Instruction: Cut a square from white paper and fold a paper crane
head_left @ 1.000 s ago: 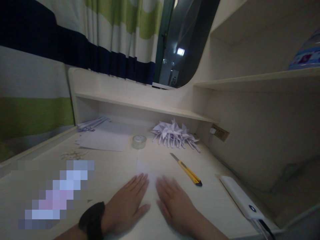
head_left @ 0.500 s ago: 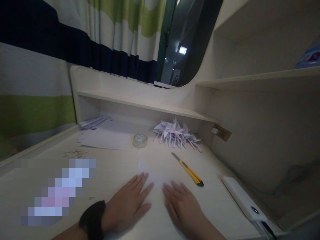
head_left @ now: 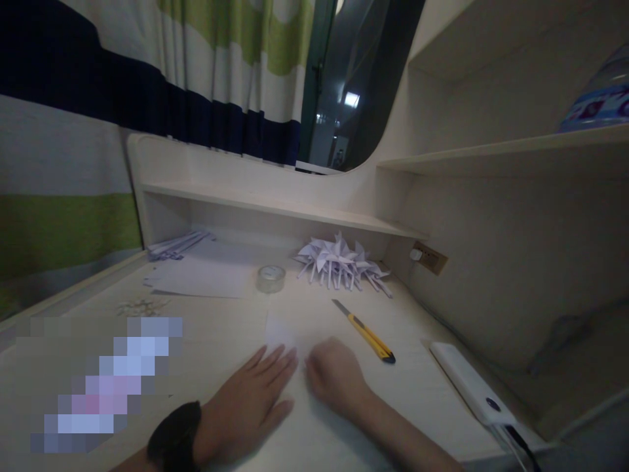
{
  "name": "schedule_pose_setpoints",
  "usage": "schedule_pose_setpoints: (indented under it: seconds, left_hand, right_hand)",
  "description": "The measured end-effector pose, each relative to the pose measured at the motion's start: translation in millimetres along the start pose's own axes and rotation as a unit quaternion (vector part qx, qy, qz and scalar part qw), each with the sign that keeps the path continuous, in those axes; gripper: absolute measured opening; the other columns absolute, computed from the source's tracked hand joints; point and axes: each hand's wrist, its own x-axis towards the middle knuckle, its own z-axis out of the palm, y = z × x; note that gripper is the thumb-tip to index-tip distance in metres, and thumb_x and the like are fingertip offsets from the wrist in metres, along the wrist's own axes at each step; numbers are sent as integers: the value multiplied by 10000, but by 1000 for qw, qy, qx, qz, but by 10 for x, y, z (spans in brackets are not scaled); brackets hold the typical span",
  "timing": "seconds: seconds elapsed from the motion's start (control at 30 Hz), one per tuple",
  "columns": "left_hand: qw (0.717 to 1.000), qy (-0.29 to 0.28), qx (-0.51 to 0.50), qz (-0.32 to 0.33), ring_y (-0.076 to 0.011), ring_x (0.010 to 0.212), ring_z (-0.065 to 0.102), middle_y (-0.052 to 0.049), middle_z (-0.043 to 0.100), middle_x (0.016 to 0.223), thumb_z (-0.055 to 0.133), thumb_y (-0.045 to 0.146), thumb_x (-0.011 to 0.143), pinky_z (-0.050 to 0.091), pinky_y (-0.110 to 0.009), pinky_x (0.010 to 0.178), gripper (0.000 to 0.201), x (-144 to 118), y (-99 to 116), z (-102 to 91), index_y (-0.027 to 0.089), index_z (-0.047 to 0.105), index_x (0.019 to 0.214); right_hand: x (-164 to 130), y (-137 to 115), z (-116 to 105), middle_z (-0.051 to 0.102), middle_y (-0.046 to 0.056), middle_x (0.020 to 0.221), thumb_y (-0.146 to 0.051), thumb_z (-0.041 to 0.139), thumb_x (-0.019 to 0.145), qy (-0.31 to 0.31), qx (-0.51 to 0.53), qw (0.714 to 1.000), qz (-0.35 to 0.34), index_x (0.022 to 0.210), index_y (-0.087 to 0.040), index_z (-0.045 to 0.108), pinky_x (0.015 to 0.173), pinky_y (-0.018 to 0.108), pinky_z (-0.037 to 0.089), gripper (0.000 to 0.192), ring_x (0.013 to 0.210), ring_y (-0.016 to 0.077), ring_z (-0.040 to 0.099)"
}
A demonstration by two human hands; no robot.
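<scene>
A small folded piece of white paper (head_left: pixel 279 330) lies on the desk, its pointed top showing beyond my fingers and the rest covered. My left hand (head_left: pixel 253 403), with a black watch (head_left: pixel 175 436) on the wrist, rests flat on its lower part, thumb apart from the fingers. Curled into a fist, my right hand (head_left: pixel 337 377) is down at the paper's right side, slightly blurred. Nothing shows in its fingers, whose undersides are hidden. To the right lies a yellow box cutter (head_left: pixel 371 337) with its blade out.
Behind the paper stands a roll of clear tape (head_left: pixel 270 279). Paper pinwheels (head_left: pixel 339 259) are heaped at the back. White sheets (head_left: pixel 201 272) and rolled paper sticks (head_left: pixel 179 246) lie back left, small pale pieces (head_left: pixel 142 307) nearer. A white power bank (head_left: pixel 472 383) with cables sits right.
My right hand has gone from flat with fingers stretched to a curled fist, slightly closer to my left hand. My left hand stays flat on the paper. The view has shifted slightly.
</scene>
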Motion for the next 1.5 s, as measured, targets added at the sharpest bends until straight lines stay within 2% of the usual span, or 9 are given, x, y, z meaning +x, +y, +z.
schedule_pose_setpoints:
  seconds: [0.13,0.33,0.7,0.8,0.9,1.03,1.27,1.4,1.5]
  left_hand:
    - [1000,5,8,0,-252,1359,274,-51,289,1484,294,447,965,223,-466,1109,565,-14,-9,34,249,135,1470]
    - [1000,11,3,-6,-246,1362,268,-46,289,1488,298,448,964,271,-450,1095,556,-22,-24,70,248,168,1466]
    - [1000,-6,-6,-16,-255,1369,246,-71,271,1494,293,451,965,251,-469,1100,553,-17,25,-5,224,199,1461]
    - [1000,1,-9,-6,-256,1368,249,-60,278,1493,307,434,967,248,-474,1101,527,-16,21,2,252,222,1455]
    - [1000,10,-14,4,-264,1362,260,-32,284,1492,329,416,967,248,-487,1099,481,-11,11,12,308,277,1432]
    - [1000,2,-13,2,-273,1358,270,-39,290,1491,335,422,964,257,-497,1092,473,-2,5,10,308,305,1422]
    - [1000,3,-6,4,-239,1308,379,-49,424,1419,342,422,961,301,-456,1085,475,-47,13,-105,254,354,1406]
    - [999,-5,34,-39,-241,1238,476,-84,472,1370,367,454,943,397,-404,1032,481,-261,-53,-290,218,454,1353]
    - [997,-11,46,-69,-261,1202,513,-80,524,1327,393,457,931,427,-420,1005,445,-471,-116,-403,232,539,1287]
  right_hand:
    - [116,-60,87,658,109,732,-184,489,811,-41,-45,997,-53,780,-147,643,667,327,409,161,745,234,585]
    - [87,97,135,665,115,785,-145,501,822,-95,-80,987,-101,841,-130,631,704,338,400,132,810,240,574]
    - [-90,606,-12,654,124,670,-103,534,791,-106,-147,983,-39,742,-124,651,628,312,375,128,736,230,586]
    - [-140,519,23,653,106,715,-118,545,800,-41,-110,992,-48,754,-139,636,656,316,379,104,767,226,568]
    - [-211,282,71,661,75,882,-147,531,828,14,-28,995,-98,861,-172,615,720,320,395,94,848,217,546]
    - [-285,86,109,652,59,1009,-164,490,858,26,36,992,-121,921,-190,605,772,332,406,134,900,215,526]
    - [-316,127,121,637,31,1125,-180,459,885,30,65,992,-104,982,-210,604,800,354,409,176,920,218,521]
    - [-330,109,106,634,27,1130,-173,457,885,30,77,991,-102,991,-214,601,835,357,406,183,951,214,520]
    - [-334,107,103,637,36,1118,-179,441,896,32,82,991,-101,984,-209,603,835,354,410,187,948,212,523]
